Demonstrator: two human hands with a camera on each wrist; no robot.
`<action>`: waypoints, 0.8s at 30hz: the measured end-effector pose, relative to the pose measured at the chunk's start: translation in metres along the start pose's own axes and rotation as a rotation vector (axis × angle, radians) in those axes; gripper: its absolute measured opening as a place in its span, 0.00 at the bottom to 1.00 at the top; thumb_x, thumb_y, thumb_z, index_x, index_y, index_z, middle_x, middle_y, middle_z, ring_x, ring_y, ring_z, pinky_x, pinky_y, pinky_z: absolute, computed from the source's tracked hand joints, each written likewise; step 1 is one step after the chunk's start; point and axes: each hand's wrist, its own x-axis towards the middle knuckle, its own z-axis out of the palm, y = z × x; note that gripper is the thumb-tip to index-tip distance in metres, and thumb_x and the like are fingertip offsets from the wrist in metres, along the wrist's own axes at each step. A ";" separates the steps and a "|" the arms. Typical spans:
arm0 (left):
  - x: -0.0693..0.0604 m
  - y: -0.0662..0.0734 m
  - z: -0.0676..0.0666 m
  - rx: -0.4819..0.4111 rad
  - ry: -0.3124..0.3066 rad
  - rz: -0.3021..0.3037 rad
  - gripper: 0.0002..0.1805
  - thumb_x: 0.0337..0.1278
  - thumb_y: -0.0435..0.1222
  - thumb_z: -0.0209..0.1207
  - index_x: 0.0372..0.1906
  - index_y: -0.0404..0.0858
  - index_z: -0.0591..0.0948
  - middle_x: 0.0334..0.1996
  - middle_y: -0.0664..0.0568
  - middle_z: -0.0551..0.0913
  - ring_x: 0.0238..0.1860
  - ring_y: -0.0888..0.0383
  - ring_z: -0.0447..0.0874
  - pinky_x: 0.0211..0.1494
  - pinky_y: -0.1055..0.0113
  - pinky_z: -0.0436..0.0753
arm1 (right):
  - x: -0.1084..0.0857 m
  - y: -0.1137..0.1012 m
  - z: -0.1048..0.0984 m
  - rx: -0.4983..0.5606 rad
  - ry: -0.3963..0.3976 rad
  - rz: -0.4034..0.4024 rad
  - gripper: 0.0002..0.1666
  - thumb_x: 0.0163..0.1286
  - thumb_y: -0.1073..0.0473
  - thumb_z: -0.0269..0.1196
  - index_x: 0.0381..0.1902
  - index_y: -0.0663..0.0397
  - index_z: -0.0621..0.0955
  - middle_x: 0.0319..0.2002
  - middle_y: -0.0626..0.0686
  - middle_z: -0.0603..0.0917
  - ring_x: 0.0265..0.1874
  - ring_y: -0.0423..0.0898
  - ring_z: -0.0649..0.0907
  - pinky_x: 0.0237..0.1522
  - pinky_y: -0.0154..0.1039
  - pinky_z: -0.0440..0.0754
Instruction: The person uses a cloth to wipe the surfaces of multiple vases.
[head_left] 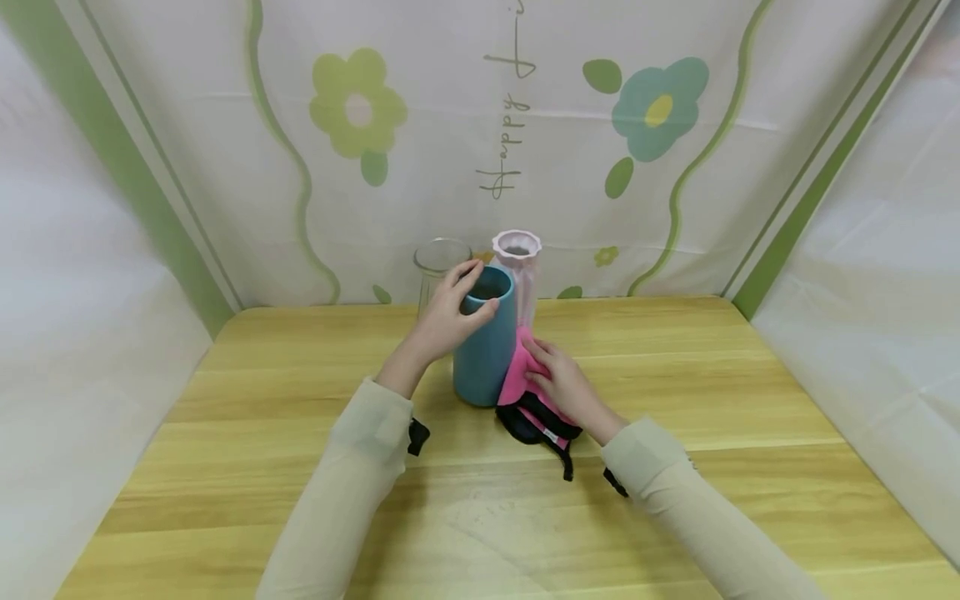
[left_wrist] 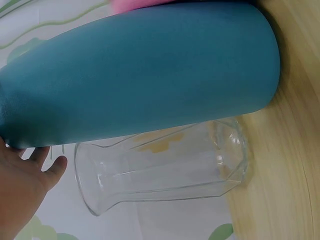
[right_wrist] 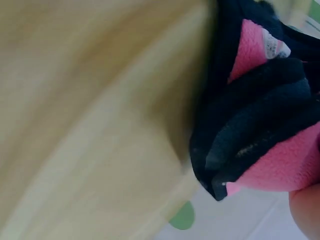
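A teal vase (head_left: pixel 486 358) stands upright on the table, its mouth facing up. My left hand (head_left: pixel 450 321) holds it at the rim, thumb on the near side and fingers on the far left side; in the left wrist view the teal vase (left_wrist: pixel 150 75) fills the upper part, with the hand (left_wrist: pixel 22 187) at its top end. My right hand (head_left: pixel 566 383) pinches a pink cloth item with black trim (head_left: pixel 517 375) against the vase's right side. The right wrist view shows the pink and black item (right_wrist: pixel 280 160) close up, with a white tag.
Behind the teal vase, a clear glass vase (head_left: pixel 431 287) stands at the left and a pale pink vase with a scalloped rim (head_left: pixel 525 287) at the right. The wooden table (head_left: pixel 300 375) meets a printed curtain (head_left: pixel 450 150) at its back edge.
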 end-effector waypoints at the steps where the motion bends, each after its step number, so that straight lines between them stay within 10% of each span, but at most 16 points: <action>1: 0.000 0.000 0.000 0.007 0.001 0.003 0.39 0.63 0.51 0.53 0.75 0.45 0.54 0.75 0.52 0.52 0.75 0.47 0.51 0.70 0.41 0.62 | -0.001 0.002 0.002 -0.021 -0.017 0.003 0.34 0.64 0.63 0.63 0.67 0.61 0.68 0.63 0.71 0.71 0.61 0.66 0.74 0.60 0.57 0.73; 13: 0.001 0.001 0.003 0.112 0.059 0.012 0.41 0.64 0.53 0.54 0.75 0.40 0.55 0.73 0.43 0.51 0.70 0.43 0.52 0.69 0.42 0.62 | 0.003 0.001 -0.003 0.058 -0.002 0.020 0.32 0.66 0.64 0.61 0.68 0.59 0.69 0.65 0.71 0.69 0.63 0.67 0.71 0.62 0.59 0.71; 24: 0.001 0.000 0.000 0.082 0.051 -0.004 0.42 0.62 0.53 0.55 0.75 0.43 0.54 0.73 0.46 0.55 0.71 0.44 0.56 0.69 0.43 0.65 | 0.017 -0.028 -0.028 0.182 0.228 -0.060 0.32 0.64 0.69 0.61 0.67 0.58 0.70 0.63 0.65 0.74 0.62 0.61 0.75 0.62 0.55 0.72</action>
